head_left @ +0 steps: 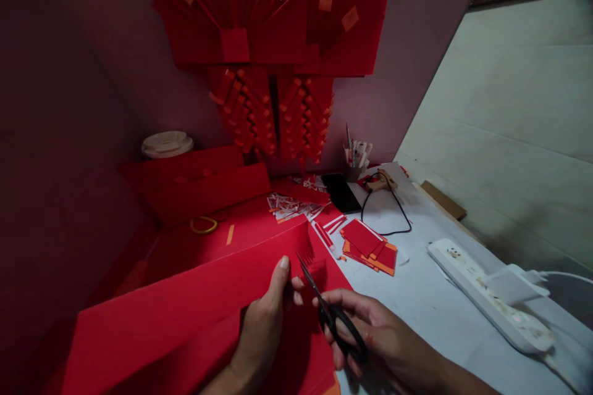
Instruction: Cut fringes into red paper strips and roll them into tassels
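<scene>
My left hand [264, 318] grips the lower edge of a long folded sheet of red card [185, 278], thumb in front and fingertips showing past its edge. Narrow slits run into the card's right end, making a short fringe. In my right hand [370, 327] is a pair of black-handled scissors [331, 315], with fingers through and around the loops. The scissor tips point up and left, close to the fringed end of the card. Whether the blades touch the card I cannot tell.
Paper scraps [291, 205], a black phone [340, 192] and red and orange card pieces [368, 247] lie beyond my hands. A power strip [491, 296] sits at right. Behind are a pen cup [356, 163], a yellow tape ring [204, 225] and red paper decorations [278, 18] on the wall.
</scene>
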`<state>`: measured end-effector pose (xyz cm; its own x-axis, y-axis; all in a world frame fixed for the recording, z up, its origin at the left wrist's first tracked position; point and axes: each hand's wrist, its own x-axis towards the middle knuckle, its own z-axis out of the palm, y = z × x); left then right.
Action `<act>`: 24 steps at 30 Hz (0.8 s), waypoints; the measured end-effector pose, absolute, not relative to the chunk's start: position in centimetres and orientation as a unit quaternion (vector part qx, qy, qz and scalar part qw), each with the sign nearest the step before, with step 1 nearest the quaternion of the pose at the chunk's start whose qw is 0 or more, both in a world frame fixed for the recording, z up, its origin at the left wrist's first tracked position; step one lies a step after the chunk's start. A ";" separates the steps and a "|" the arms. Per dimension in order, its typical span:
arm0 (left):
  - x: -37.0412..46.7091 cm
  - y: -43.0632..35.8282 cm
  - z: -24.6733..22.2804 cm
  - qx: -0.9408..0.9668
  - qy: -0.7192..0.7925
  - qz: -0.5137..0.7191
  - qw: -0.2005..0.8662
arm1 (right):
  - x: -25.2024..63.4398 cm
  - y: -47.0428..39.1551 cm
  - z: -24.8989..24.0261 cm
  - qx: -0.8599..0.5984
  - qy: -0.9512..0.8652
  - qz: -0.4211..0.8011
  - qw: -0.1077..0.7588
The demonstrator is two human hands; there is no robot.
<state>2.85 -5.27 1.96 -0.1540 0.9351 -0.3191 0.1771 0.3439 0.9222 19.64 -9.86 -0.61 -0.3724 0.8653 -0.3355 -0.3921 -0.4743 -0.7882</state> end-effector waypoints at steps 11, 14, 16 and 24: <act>3.6 -6.3 1.3 0.430 0.636 0.387 0.511 | 19.4 -10.0 -1.1 -0.396 -0.339 0.731 0.439; 3.8 -6.4 0.9 0.432 0.639 0.383 0.510 | 19.4 -10.0 -1.0 -0.392 -0.346 0.726 0.446; 3.7 -6.6 0.7 0.426 0.646 0.373 0.512 | 19.3 -9.9 -0.9 -0.387 -0.347 0.727 0.449; 3.6 -6.7 1.3 0.442 0.628 0.374 0.519 | 19.4 -9.8 -0.3 -0.394 -0.380 0.714 0.437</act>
